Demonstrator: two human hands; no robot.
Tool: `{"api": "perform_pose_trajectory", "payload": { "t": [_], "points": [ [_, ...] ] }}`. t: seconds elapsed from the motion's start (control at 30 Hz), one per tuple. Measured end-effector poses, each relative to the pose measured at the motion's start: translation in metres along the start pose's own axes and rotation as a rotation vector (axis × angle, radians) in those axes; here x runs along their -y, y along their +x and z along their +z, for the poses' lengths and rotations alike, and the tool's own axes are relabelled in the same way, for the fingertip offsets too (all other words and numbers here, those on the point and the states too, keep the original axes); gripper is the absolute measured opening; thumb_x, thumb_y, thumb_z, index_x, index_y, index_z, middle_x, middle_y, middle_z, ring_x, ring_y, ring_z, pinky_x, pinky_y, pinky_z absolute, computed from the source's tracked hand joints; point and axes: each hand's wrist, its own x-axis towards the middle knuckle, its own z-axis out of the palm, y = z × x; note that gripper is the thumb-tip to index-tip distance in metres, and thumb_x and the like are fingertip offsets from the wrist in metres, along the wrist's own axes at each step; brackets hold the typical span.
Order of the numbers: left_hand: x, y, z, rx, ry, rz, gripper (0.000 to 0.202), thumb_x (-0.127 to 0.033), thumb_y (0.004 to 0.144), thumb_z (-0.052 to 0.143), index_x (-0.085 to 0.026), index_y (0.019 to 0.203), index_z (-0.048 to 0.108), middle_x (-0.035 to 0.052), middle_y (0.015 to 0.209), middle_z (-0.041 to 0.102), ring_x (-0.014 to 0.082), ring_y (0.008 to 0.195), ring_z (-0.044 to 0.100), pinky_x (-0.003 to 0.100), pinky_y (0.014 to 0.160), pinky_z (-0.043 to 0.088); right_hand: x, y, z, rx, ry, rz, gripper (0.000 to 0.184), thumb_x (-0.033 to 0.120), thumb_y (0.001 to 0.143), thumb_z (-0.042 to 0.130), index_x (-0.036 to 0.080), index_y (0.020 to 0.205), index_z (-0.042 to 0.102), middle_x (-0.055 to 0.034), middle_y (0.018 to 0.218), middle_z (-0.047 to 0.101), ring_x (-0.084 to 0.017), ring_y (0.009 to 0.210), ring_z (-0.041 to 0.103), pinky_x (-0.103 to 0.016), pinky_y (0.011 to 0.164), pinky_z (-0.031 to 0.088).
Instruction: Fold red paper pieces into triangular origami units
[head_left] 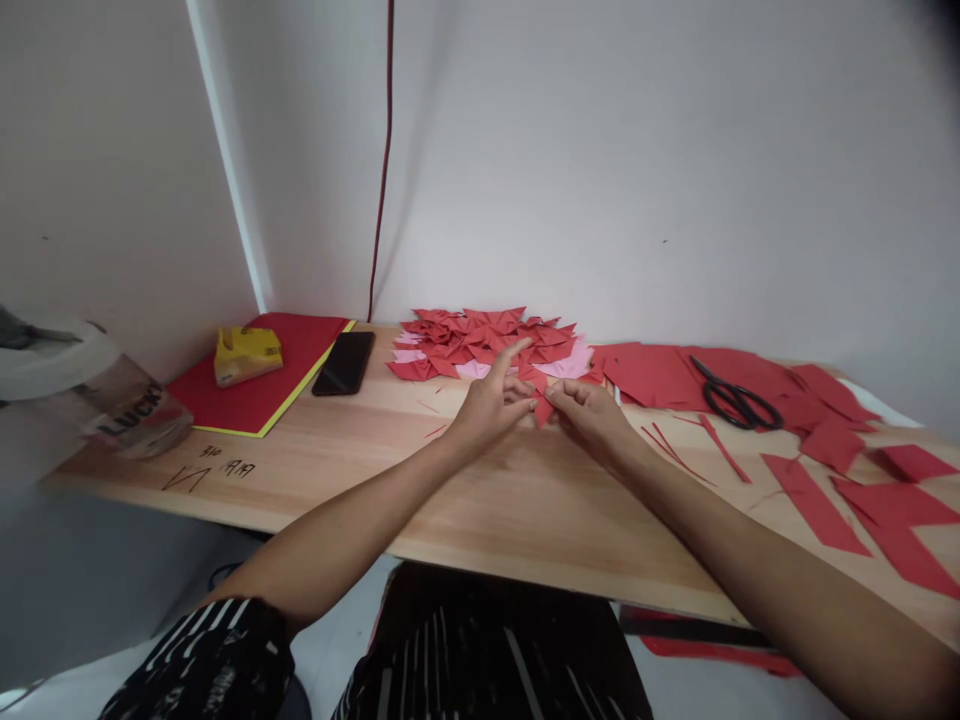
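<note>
Black sleeve with white stripes sits closest, below the bare forearms. Between the two hands, over the table, is a small red paper piece: the left hand pinches its left side, forefinger raised, while the right hand grips its right edge between thumb and fingers. Just beyond lies a pile of folded red and pink papers; to the right, black scissors rest on red sheets; to the left lies a phone.
</note>
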Motion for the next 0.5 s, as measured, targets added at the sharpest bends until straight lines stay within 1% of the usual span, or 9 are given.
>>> {"api": "perform_pose_trajectory", "payload": {
  "t": [0.07, 0.13, 0.23, 0.3, 0.33, 0.4, 0.5],
  "points": [
    [0.001, 0.001, 0.001, -0.001, -0.036, -0.019, 0.072, -0.011, 0.075, 0.062, -0.025, 0.141, 0.036, -0.0029, 0.078, 0.066, 0.0095, 0.070, 0.064, 0.025, 0.079, 0.049, 0.001, -0.001, 0.000, 0.011, 0.003, -0.002, 0.041, 0.056, 0.082, 0.056, 0.019, 0.065, 0.052, 0.0023, 0.051, 0.053, -0.008, 0.042, 0.036, -0.023, 0.042, 0.024],
    [0.003, 0.002, 0.002, -0.011, -0.097, -0.060, 0.067, -0.012, 0.075, 0.061, -0.023, 0.137, 0.040, -0.0045, 0.073, 0.065, 0.0088, 0.064, 0.063, 0.024, 0.074, 0.049, 0.003, -0.001, 0.001, 0.023, 0.006, -0.016, 0.039, 0.054, 0.083, 0.057, 0.019, 0.067, 0.052, 0.0014, 0.054, 0.055, -0.008, 0.044, 0.039, -0.023, 0.043, 0.027],
    [0.005, 0.004, 0.001, -0.054, -0.195, -0.119, 0.059, -0.015, 0.075, 0.063, -0.020, 0.130, 0.042, -0.0058, 0.067, 0.063, 0.0093, 0.057, 0.062, 0.021, 0.063, 0.048, 0.007, 0.000, 0.002, 0.012, 0.016, -0.064, 0.032, 0.051, 0.082, 0.059, 0.020, 0.082, 0.054, 0.0016, 0.062, 0.057, -0.010, 0.051, 0.046, -0.023, 0.046, 0.033],
    [0.005, 0.005, 0.000, -0.089, -0.238, -0.144, 0.057, -0.017, 0.074, 0.064, -0.020, 0.126, 0.041, -0.0061, 0.066, 0.063, 0.0099, 0.055, 0.062, 0.020, 0.060, 0.049, 0.009, 0.001, 0.003, -0.014, 0.022, -0.123, 0.032, 0.048, 0.079, 0.062, 0.022, 0.092, 0.051, 0.0002, 0.075, 0.058, -0.013, 0.062, 0.053, -0.024, 0.053, 0.039],
    [0.005, 0.005, -0.001, -0.102, -0.253, -0.153, 0.057, -0.017, 0.074, 0.065, -0.020, 0.125, 0.041, -0.0063, 0.066, 0.063, 0.0100, 0.055, 0.063, 0.020, 0.059, 0.049, 0.010, 0.001, 0.004, -0.026, 0.021, -0.157, 0.033, 0.046, 0.078, 0.064, 0.022, 0.094, 0.049, -0.0008, 0.081, 0.058, -0.014, 0.069, 0.055, -0.026, 0.058, 0.042],
    [0.005, 0.005, -0.001, -0.104, -0.283, -0.164, 0.057, -0.018, 0.074, 0.066, -0.021, 0.124, 0.040, -0.0066, 0.065, 0.063, 0.0102, 0.055, 0.063, 0.020, 0.059, 0.050, 0.011, 0.000, 0.005, -0.033, 0.001, -0.216, 0.032, 0.042, 0.077, 0.066, 0.024, 0.095, 0.048, -0.0018, 0.088, 0.056, -0.015, 0.078, 0.055, -0.028, 0.065, 0.045],
    [0.002, 0.004, 0.001, -0.077, -0.318, -0.172, 0.056, -0.018, 0.075, 0.066, -0.021, 0.124, 0.039, -0.0068, 0.065, 0.063, 0.0103, 0.055, 0.063, 0.021, 0.059, 0.051, 0.011, -0.002, 0.005, -0.032, -0.058, -0.266, 0.024, 0.036, 0.080, 0.065, 0.024, 0.095, 0.052, -0.0007, 0.083, 0.053, -0.015, 0.075, 0.052, -0.029, 0.067, 0.044]
  ]
}}
